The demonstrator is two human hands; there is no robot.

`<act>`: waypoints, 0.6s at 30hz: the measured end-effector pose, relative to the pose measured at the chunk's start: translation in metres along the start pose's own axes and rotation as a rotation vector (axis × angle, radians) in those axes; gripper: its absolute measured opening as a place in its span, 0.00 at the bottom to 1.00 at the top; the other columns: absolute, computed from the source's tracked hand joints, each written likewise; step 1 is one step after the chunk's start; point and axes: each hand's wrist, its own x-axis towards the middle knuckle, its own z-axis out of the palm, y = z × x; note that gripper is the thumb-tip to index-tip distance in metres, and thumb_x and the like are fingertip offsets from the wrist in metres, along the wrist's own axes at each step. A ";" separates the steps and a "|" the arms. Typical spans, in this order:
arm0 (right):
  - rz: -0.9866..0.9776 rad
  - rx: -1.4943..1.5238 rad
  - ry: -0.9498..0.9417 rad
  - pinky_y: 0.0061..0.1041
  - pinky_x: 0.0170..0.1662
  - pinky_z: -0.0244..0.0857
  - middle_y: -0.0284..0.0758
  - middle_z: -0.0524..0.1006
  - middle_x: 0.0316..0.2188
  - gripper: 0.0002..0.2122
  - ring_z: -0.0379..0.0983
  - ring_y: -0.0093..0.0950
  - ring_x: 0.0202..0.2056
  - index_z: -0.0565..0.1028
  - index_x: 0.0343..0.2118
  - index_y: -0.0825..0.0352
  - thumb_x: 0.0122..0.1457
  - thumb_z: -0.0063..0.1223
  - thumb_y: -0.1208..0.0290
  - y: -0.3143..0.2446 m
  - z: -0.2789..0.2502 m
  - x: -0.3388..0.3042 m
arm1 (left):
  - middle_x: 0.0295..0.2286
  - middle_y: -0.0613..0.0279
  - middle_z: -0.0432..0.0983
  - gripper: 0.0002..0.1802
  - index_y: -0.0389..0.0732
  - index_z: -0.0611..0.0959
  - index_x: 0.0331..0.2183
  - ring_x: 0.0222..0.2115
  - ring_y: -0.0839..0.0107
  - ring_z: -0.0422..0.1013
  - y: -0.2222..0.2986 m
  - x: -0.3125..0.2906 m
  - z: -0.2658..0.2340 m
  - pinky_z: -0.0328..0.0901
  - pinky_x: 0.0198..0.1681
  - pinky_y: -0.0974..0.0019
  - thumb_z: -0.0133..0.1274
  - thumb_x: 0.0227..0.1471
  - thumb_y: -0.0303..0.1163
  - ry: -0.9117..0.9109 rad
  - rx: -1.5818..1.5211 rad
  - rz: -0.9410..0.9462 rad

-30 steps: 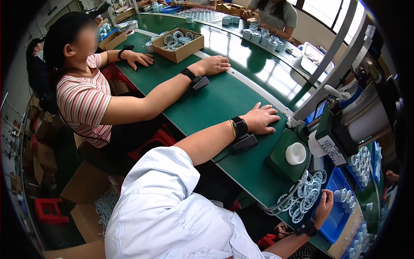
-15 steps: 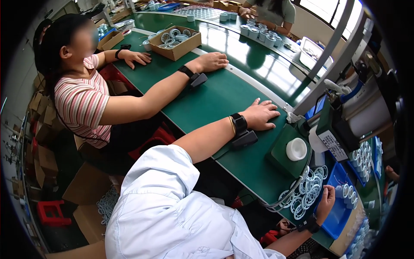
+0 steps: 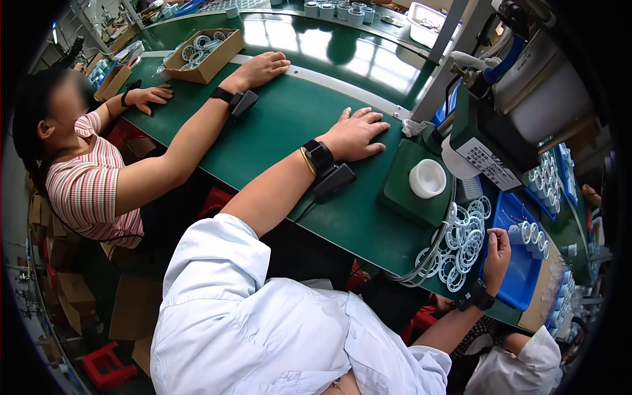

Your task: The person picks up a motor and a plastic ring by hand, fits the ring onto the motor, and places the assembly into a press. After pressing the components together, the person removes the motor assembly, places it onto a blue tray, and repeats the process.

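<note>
- Presently, left hand (image 3: 354, 133) lies flat, palm down, fingers spread slightly, on the green bench top (image 3: 276, 131); holds nothing. Black wrist strap w/ a small black unit (image 3: 332, 181) beside the forearm.
- Right hand (image 3: 497, 253) at approx. 4 o'clock of frame, fingers curled round the edge of a bunch of white plastic rings (image 3: 461, 243); thumb not visible, so exact grip cannot be told.
- Rings lie as an overlapping cluster at the bench's near edge, touching the blue tray (image 3: 520, 289) on their 3 o'clock side.
- Blue tray carries white spools (image 3: 530, 234) at its 12 o'clock end.
- Green block (image 3: 411, 197) w/ a white round cap (image 3: 427, 178) sits at 12 o'clock of the rings, just beside the left hand's 4 o'clock.
- Green machine w/ grey drum (image 3: 526, 85) stands at 1 o'clock of the cap.
- Second person, striped top (image 3: 89, 191), seated at 9 o'clock; both of their hands flat on the bench, apart from wearer's hands.
- Cardboard box (image 3: 204, 56) holding more rings at 11 o'clock, near that person's far hand.
</note>
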 end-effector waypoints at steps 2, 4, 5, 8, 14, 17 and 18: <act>0.001 0.017 -0.004 0.13 0.28 0.47 0.21 0.65 0.24 0.07 0.52 0.12 0.25 0.73 0.34 0.67 0.64 0.45 0.71 -0.001 0.000 0.000 | 0.58 0.56 0.58 0.30 0.49 0.69 0.56 0.62 0.54 0.48 -0.001 0.000 0.000 0.42 0.61 0.36 0.50 0.55 0.49 -0.001 -0.004 0.001; 0.000 0.018 -0.002 0.13 0.28 0.47 0.21 0.65 0.24 0.07 0.52 0.12 0.25 0.73 0.34 0.67 0.64 0.45 0.71 0.000 -0.001 0.001 | 0.58 0.56 0.58 0.31 0.49 0.69 0.56 0.62 0.54 0.48 -0.001 0.001 0.000 0.42 0.61 0.37 0.49 0.54 0.50 0.002 -0.007 -0.002; -0.005 0.021 -0.004 0.13 0.27 0.47 0.21 0.65 0.24 0.07 0.52 0.12 0.24 0.73 0.34 0.67 0.64 0.45 0.71 0.002 -0.001 0.001 | 0.58 0.56 0.58 0.31 0.49 0.69 0.56 0.62 0.54 0.48 -0.001 0.001 0.001 0.42 0.61 0.37 0.49 0.54 0.50 0.000 -0.009 0.005; -0.003 0.022 -0.004 0.13 0.27 0.46 0.21 0.65 0.24 0.07 0.52 0.12 0.24 0.73 0.35 0.67 0.64 0.45 0.70 0.004 -0.002 0.003 | 0.59 0.56 0.58 0.30 0.49 0.69 0.56 0.62 0.54 0.48 -0.002 0.002 0.002 0.42 0.62 0.37 0.49 0.54 0.50 0.012 -0.002 0.001; 0.005 0.038 -0.020 0.13 0.27 0.47 0.21 0.65 0.24 0.07 0.52 0.12 0.24 0.73 0.35 0.67 0.64 0.45 0.70 0.003 -0.003 0.004 | 0.59 0.56 0.58 0.30 0.49 0.68 0.57 0.62 0.54 0.49 -0.003 0.002 0.002 0.43 0.61 0.38 0.50 0.55 0.48 0.014 0.018 -0.002; -0.018 0.033 0.000 0.13 0.26 0.46 0.21 0.63 0.23 0.06 0.52 0.12 0.23 0.73 0.34 0.67 0.63 0.45 0.71 0.002 0.002 0.006 | 0.59 0.55 0.58 0.31 0.49 0.69 0.56 0.62 0.54 0.48 -0.005 0.000 0.002 0.43 0.61 0.37 0.49 0.54 0.49 0.024 0.012 -0.004; -0.029 0.030 0.010 0.13 0.26 0.46 0.21 0.62 0.22 0.06 0.51 0.11 0.23 0.73 0.34 0.67 0.63 0.45 0.72 0.001 0.003 0.005 | 0.58 0.55 0.58 0.31 0.49 0.69 0.56 0.62 0.54 0.49 -0.004 0.000 0.002 0.43 0.61 0.37 0.49 0.54 0.49 0.027 0.015 -0.002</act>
